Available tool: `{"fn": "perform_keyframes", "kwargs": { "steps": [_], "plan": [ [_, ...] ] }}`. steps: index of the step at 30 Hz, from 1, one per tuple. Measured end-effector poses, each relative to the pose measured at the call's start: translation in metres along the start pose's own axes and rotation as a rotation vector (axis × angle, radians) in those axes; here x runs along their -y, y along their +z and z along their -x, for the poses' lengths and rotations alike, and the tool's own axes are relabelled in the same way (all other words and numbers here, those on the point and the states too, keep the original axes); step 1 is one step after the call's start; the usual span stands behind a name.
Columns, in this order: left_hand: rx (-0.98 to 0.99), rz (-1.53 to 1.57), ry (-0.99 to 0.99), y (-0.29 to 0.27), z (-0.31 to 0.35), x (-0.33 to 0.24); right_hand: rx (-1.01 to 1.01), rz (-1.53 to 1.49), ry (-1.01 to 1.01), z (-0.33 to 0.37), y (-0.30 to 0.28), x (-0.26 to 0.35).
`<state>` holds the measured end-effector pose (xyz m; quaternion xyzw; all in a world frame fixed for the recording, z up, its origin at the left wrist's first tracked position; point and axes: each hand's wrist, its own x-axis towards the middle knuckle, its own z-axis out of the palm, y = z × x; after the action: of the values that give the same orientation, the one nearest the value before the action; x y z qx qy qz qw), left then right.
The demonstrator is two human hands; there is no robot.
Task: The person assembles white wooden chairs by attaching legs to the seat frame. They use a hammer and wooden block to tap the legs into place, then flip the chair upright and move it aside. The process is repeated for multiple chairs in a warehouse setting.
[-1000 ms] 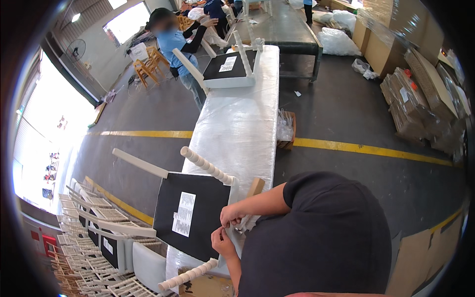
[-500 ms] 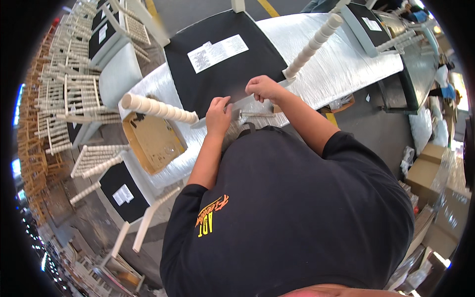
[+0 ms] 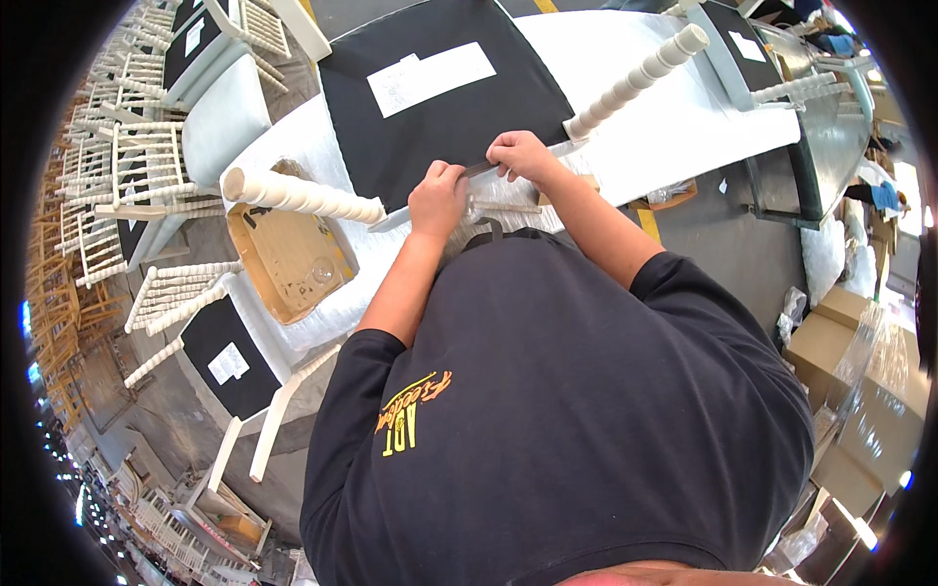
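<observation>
An upturned chair seat (image 3: 430, 132) lies before me, its black underside bearing a white label (image 3: 433, 78). Two cream turned legs stick up from its near corners, the left leg (image 3: 303, 195) and the right leg (image 3: 635, 83). At the seat's near edge, my left hand (image 3: 437, 200) and my right hand (image 3: 528, 158) are closed on a thin dark strip (image 3: 478, 170). It stretches in the short gap between my fingers; its material is too small to make out. Just below my hands, close to my body, lies a slim pale bar (image 3: 503, 206).
The seat rests on a table wrapped in shiny film (image 3: 674, 146). A shallow cardboard tray (image 3: 239, 249) sits at its left end. Another upturned chair (image 3: 234, 356) stands at left, with several stacked chairs beyond. Cardboard boxes (image 3: 826, 332) are at the right.
My hands have come closer together, and the strip between them now shows as a dark line. The view has shifted slightly, so the seat sits higher in it.
</observation>
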<state>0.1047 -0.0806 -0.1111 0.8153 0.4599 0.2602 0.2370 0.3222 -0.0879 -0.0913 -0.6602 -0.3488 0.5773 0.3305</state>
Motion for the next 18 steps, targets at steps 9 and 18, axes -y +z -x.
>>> {"fn": "perform_keyframes", "kwargs": {
  "steps": [9, 18],
  "plan": [
    [0.072, 0.034, -0.018, -0.0012, -0.0053, 0.0019, 0.007, -0.002, -0.021, 0.0000, 0.0001, -0.0053],
    [0.039, 0.037, 0.014, 0.0036, -0.0034, 0.0054, -0.004, 0.066, -0.004, -0.0065, 0.0017, -0.0048]
  ]
}}
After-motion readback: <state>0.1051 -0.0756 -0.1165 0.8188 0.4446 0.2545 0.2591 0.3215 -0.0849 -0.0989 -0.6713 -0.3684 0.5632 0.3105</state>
